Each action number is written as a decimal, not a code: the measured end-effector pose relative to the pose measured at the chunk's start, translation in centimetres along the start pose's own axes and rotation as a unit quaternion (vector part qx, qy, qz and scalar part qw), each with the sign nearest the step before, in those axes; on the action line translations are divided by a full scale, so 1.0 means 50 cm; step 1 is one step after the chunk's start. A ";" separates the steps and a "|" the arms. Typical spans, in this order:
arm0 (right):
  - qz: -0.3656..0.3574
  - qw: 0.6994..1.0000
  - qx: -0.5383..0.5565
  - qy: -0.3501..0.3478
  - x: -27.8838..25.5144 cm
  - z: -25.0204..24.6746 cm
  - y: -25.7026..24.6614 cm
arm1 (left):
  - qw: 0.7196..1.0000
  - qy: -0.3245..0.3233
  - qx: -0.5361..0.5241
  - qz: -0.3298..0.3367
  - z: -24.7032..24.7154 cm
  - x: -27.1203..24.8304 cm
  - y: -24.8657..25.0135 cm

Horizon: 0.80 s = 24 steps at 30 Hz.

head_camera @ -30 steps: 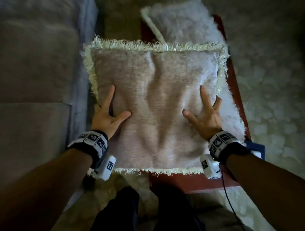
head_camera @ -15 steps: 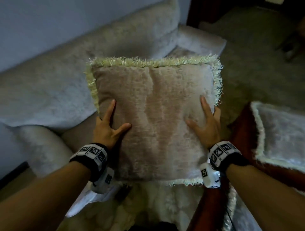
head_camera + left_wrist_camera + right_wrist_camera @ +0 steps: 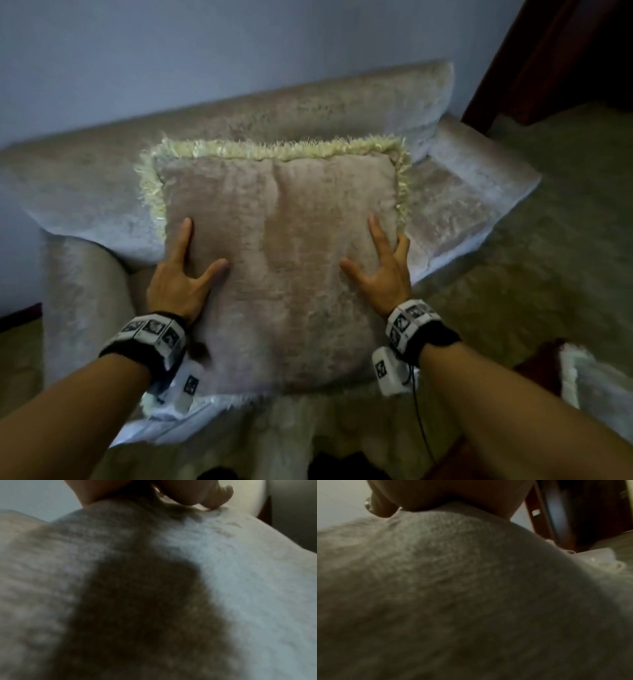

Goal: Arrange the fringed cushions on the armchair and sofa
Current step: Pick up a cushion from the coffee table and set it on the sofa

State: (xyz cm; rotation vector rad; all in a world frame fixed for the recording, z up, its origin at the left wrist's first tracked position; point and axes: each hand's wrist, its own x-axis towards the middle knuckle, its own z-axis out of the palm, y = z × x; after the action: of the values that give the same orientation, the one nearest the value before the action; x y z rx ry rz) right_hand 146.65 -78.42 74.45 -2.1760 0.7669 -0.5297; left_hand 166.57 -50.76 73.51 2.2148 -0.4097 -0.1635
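The armchair fills the space ahead of me, and I hold the fringed cushion in front of its seat. My left hand and right hand press flat on its face, index fingers and thumbs spread wide; my other fingers are hidden round the side edges. The wrist views are blurred fabric.

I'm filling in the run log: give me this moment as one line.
phase: carrying | fringed cushion held over armchair | left hand grips left edge | right hand grips right edge | not yet set down
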 end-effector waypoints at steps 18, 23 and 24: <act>-0.015 0.983 0.024 -0.180 0.467 0.548 -0.089 | 0.970 0.109 -0.043 -0.213 -0.038 0.371 -0.351; -0.007 0.975 0.011 -0.220 0.575 0.739 -0.089 | 0.956 0.139 -0.063 -0.252 -0.025 0.481 -0.484; -0.001 0.974 0.009 -0.225 0.594 0.769 -0.088 | 0.953 0.143 -0.071 -0.257 -0.022 0.503 -0.503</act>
State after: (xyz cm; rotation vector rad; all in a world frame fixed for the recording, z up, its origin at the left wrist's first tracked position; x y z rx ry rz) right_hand 192.33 -75.93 57.39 -2.1645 0.5077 -0.0329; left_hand 196.32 -44.06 55.21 2.1161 0.3355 -0.1407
